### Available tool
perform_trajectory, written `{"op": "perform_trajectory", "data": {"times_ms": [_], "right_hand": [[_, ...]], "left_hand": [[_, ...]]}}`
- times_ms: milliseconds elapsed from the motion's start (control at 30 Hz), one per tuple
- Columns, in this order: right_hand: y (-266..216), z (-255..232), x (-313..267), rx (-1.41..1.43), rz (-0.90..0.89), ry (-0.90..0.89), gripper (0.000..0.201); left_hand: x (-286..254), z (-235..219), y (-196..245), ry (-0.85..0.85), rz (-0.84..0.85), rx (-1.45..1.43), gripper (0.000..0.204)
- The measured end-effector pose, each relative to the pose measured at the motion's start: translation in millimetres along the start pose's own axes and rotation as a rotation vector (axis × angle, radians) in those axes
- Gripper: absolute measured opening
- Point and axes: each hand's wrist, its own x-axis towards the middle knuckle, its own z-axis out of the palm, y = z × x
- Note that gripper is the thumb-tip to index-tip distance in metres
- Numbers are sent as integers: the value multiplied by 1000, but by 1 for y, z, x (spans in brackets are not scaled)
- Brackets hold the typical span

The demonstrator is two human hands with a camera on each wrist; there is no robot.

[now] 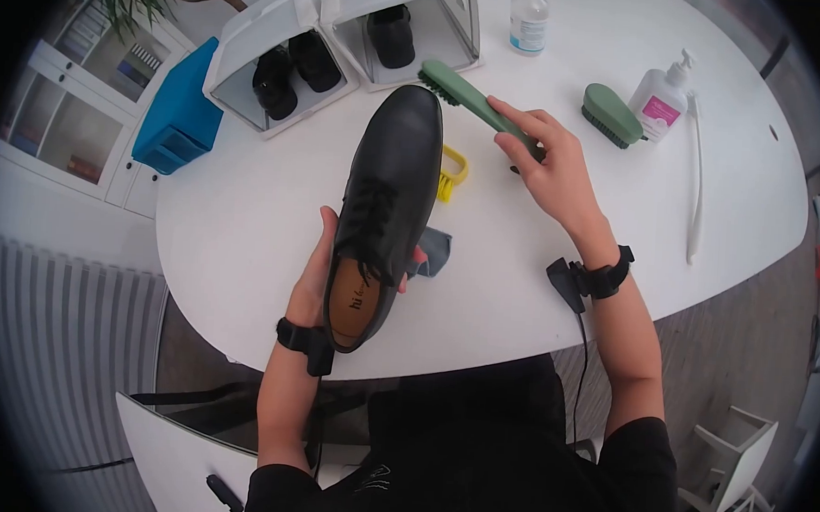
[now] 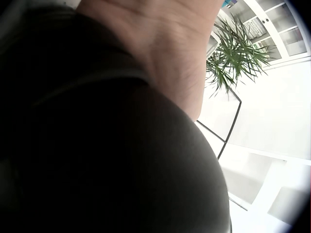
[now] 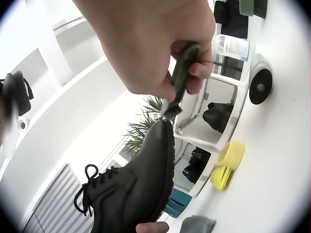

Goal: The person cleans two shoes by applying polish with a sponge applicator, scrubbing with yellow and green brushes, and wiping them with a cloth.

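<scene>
Sitting above the table [image 1: 510, 298], the shoe [image 1: 397, 149] is laced and gripped in the left hand [image 1: 313, 274]. Right hand [image 1: 560, 176] has fingers closed round the green brush [image 1: 474, 100]; bristles at the toe, contact hard to confirm. Brushing looks underway, coverage unclear. Yellow brush [image 1: 445, 187] and cloth [image 1: 436, 255] not in hand.

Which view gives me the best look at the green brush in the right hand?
The head view: it shows the green brush lengthwise, bristles visible, with the right hand covering part of the handle. The right wrist view shows it foreshortened, partly covered by fingers; the left wrist view doesn't show it.
</scene>
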Motion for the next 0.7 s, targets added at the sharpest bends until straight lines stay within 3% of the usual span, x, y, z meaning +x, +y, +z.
{"op": "perform_trajectory", "data": {"times_ms": [133,200,233,300,400,467,533,633,700], "right_hand": [[-8,0,-1,39,1,2,46],[-20,4,-6,114,-209,55,49],[-21,7,-9,118,-213,49,49],[-21,11,-14,181,-258,-202,53],[-26,10,-14,153,-153,-333,54],[-12,17,-12,177,-196,-236,54],[-9,18,-10,200,-243,-140,54],[-11,13,-7,159,-107,-62,49],[-10,11,-5,111,75,-70,42]], "left_hand": [[3,9,8,57,-5,-17,106],[6,6,8,91,3,-19,104],[6,5,7,121,1,-15,103],[8,4,6,116,23,-32,97],[6,-1,3,158,49,65,83],[6,-3,4,207,60,182,76],[6,1,5,149,29,40,69],[8,-5,3,95,8,-4,70],[6,-7,3,92,1,-9,71]]}}
